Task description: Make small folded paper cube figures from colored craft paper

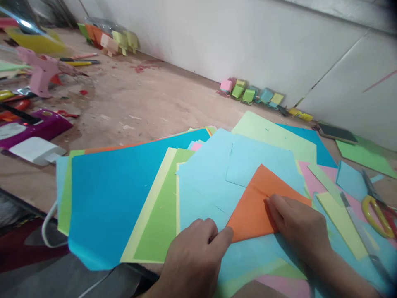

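Note:
A folded sheet of orange paper (pixel 251 203) lies over light blue sheets (pixel 204 178). My left hand (pixel 195 252) is closed at its near left corner, thumb and curled forefinger pinching the tip. My right hand (pixel 297 225) rests on the right part of the orange paper, fingers bent and pressed together along its surface; the undersides of those fingers are hidden. Close to my right wrist lie a cutter knife (pixel 356 223) and a pair of yellow-handled scissors (pixel 376 217), on pale strips and pink paper.
Blue sheets (pixel 108 198) and green sheets (pixel 161 219) spread left, overhanging the table edge. A pink glue gun (pixel 41 72), purple power strip (pixel 37 126) and white charger (pixel 37 150) sit far left. Small folded paper pieces (pixel 248 95) line the wall, with a phone (pixel 337 133) at right.

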`<state>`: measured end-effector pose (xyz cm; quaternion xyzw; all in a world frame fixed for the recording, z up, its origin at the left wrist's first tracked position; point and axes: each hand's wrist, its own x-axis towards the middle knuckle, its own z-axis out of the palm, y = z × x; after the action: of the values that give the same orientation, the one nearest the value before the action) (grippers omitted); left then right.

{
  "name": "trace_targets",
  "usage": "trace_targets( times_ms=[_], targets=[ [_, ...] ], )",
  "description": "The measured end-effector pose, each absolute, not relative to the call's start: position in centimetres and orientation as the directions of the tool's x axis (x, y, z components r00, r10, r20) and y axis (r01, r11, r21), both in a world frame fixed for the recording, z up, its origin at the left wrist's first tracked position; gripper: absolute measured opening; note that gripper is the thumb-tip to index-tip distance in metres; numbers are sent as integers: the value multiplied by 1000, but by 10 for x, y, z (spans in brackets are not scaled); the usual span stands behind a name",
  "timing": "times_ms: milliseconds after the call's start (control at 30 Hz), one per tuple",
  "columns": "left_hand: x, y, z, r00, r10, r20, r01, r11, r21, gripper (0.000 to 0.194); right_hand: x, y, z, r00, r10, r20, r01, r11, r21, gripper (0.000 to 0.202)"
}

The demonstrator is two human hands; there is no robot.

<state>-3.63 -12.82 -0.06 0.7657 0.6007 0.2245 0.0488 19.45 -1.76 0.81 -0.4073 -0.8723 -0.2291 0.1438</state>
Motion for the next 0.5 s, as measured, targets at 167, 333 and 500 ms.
trace_targets(
  times_ms=[167, 333, 500],
  targets=[
    [-38, -128, 4, 192, 943, 272, 913, -273, 302, 31, 195, -18, 7, -635, 647, 421, 771, 566, 292, 43],
    [-37, -129, 4, 207, 947, 246, 921, -273, 278, 27, 195, -18, 7, -642, 642, 420, 765, 572, 295, 41],
    [-38, -129, 8, 236, 940, 246, 922, -297, 248, 23, 197, -18, 5, -635, 647, 423, 771, 567, 290, 38]
  ],
)
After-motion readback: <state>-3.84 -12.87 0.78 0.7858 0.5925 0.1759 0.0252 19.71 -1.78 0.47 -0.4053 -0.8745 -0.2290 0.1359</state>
